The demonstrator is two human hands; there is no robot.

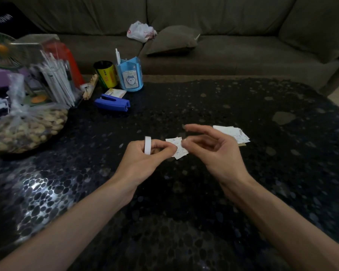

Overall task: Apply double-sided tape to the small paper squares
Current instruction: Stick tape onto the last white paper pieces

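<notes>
- Small paper squares, a few held together, sit just above the table's middle, between the two hands.
- Left hand, at nine o'clock of the small paper squares, pinches their left edge between thumb and fingertips.
- A white tape roll stands on edge, ringed around one finger of that hand.
- Right hand, at three o'clock of the squares, has its fingers loosely curled and one fingertip raised. A lower fingertip meets the squares' right corner; whether it pinches anything cannot be told.
- A loose paper pile lies on the dark pebble-patterned table, at one o'clock of the right hand and partly hidden behind it.
- At eleven o'clock of the hands, well apart, lies a blue stapler. Beyond it stand a blue pen holder and a yellow can.
- At nine o'clock, by the table's edge, sits a clear bag of nuts.
- At twelve o'clock, a sofa carries a cushion and a white plastic bag.
</notes>
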